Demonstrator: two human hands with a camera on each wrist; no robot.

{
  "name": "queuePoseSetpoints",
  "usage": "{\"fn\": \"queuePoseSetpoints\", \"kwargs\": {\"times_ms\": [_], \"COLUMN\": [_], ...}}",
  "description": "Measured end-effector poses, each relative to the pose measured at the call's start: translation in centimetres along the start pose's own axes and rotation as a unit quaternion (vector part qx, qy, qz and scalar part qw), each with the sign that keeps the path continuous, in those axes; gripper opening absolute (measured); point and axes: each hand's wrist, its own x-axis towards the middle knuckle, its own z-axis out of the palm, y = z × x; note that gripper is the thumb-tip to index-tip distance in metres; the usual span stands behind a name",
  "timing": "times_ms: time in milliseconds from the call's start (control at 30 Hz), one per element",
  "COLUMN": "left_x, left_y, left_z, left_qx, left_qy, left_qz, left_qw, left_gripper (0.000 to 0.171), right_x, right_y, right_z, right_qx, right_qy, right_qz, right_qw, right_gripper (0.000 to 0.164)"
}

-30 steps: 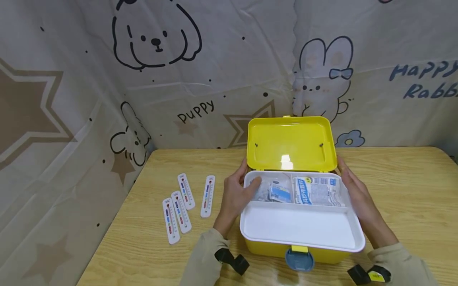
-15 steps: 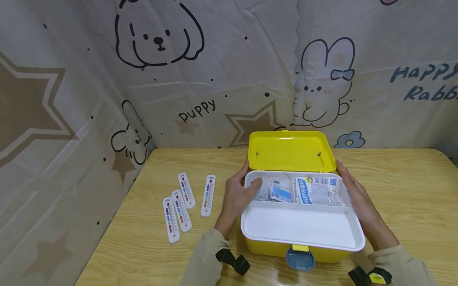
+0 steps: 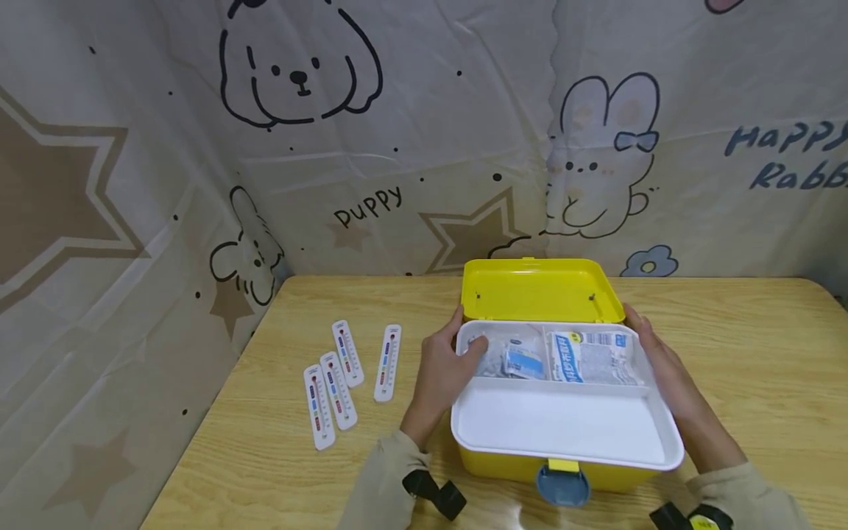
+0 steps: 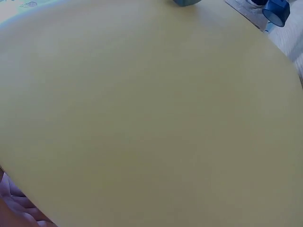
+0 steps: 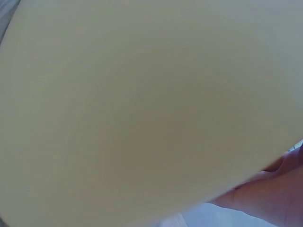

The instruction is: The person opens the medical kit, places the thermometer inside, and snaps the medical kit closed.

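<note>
While the left hand (image 3: 439,377) grips the left side of the yellow box (image 3: 492,465), thumb inside the white tray (image 3: 563,419) on top, the right hand (image 3: 670,375) lies along the right side; whether its fingers (image 3: 644,329) curl I cannot tell. Box wall blocks most of both my wrist views. Tray's rear compartments: small blue-marked packet (image 3: 522,361) beside the thumb, larger white packet (image 3: 592,359) to the right. Blue latch (image 3: 563,487) faces front. Four thermometer cards (image 3: 339,391) lie left on the bench (image 3: 762,353); printed cloth (image 3: 397,162) behind. Against one second ago, yellow lid (image 3: 538,287) tipped further back; cards unmoved.
</note>
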Motion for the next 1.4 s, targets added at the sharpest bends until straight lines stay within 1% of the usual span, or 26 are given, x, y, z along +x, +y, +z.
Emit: {"fn": "queuePoseSetpoints", "kwargs": {"times_ms": [133, 200, 300, 367, 400, 467, 533, 567, 633, 733, 800, 833, 867, 900, 967, 1067, 1167, 1233, 1333, 1400], "left_x": [-0.2, -0.2, -0.4, -0.5, -0.6, -0.9, -1.2, -1.4, -1.9, -2.6, -2.9, -3.1, -3.1, -3.2, -3.2, -3.5, -4.0, -4.3, -4.6, -4.6], "left_y": [0.0, -0.1, -0.2, -0.3, -0.3, -0.5, -0.7, -0.8, -0.9, -1.0, -1.1, -1.2, -1.4, -1.5, -1.9, -2.6, -3.0, -3.3, -3.6, -3.9], "left_z": [0.3, 0.3, 0.1, -0.2, -0.4, -0.9, -1.5, -1.7, -2.3, -3.1, -3.7, -4.1, -4.4, -4.8, -5.6, -6.6, -7.2, -7.3, -7.4, -7.4], "left_qx": [0.000, 0.002, 0.006, 0.011, 0.014, 0.033, 0.070, 0.092, 0.138, 0.206, 0.246, 0.264, 0.282, 0.299, 0.324, 0.354, 0.367, 0.373, 0.383, 0.389], "left_qy": [-0.004, -0.011, -0.030, -0.041, -0.043, -0.043, -0.040, -0.040, -0.045, -0.059, -0.064, -0.064, -0.061, -0.054, -0.042, -0.032, -0.038, -0.045, -0.053, -0.061], "left_qz": [0.001, 0.004, 0.002, -0.001, -0.004, -0.007, -0.009, -0.007, -0.009, -0.022, -0.033, -0.036, -0.036, -0.032, -0.031, -0.039, -0.059, -0.071, -0.090, -0.102], "left_qw": [1.0000, 0.9999, 0.9995, 0.9991, 0.9989, 0.9985, 0.9967, 0.9949, 0.9894, 0.9765, 0.9666, 0.9619, 0.9567, 0.9522, 0.9446, 0.9341, 0.9276, 0.9239, 0.9179, 0.9134], "left_gripper": [0.064, 0.064, 0.063, 0.061, 0.060, 0.059, 0.060, 0.062, 0.067, 0.073, 0.072, 0.071, 0.069, 0.068, 0.066, 0.064, 0.064, 0.064, 0.061, 0.058], "right_x": [-0.4, -0.5, -0.8, -1.0, -1.2, -1.6, -2.0, -2.2, -2.6, -2.9, -3.1, -3.1, -3.2, -3.2, -3.3, -3.3, -3.3, -3.4, -3.4, -3.4], "right_y": [0.2, 0.3, 0.1, -0.3, -0.5, -1.1, -1.5, -1.7, -2.0, -2.1, -2.1, -2.0, -2.0, -2.0, -2.0, -2.1, -2.2, -2.2, -2.3, -2.3], "right_z": [-0.4, -0.5, -0.6, -0.6, -0.6, -0.4, 0.0, 0.2, 0.6, 1.1, 1.4, 1.5, 1.6, 1.6, 1.7, 1.8, 1.9, 2.0, 2.1, 2.1], "right_qx": [0.004, -0.009, -0.059, -0.108, -0.139, -0.207, -0.269, -0.301, -0.362, -0.439, -0.480, -0.493, -0.502, -0.506, -0.508, -0.512, -0.516, -0.516, -0.514, -0.506], "right_qy": [0.000, -0.004, -0.001, 0.007, 0.013, 0.025, 0.036, 0.041, 0.053, 0.062, 0.066, 0.066, 0.066, 0.068, 0.069, 0.065, 0.059, 0.058, 0.058, 0.068], "right_qz": [0.006, 0.006, 0.008, 0.012, 0.012, 0.004, -0.015, -0.025, -0.042, -0.052, -0.053, -0.054, -0.053, -0.053, -0.055, -0.067, -0.086, -0.090, -0.083, -0.078], "right_qw": [1.000, 1.000, 0.998, 0.994, 0.990, 0.978, 0.962, 0.953, 0.930, 0.895, 0.873, 0.866, 0.861, 0.858, 0.857, 0.854, 0.850, 0.850, 0.852, 0.856], "right_gripper": [0.058, 0.059, 0.064, 0.067, 0.067, 0.066, 0.065, 0.065, 0.066, 0.071, 0.075, 0.076, 0.076, 0.076, 0.076, 0.076, 0.074, 0.073, 0.073, 0.071]}}
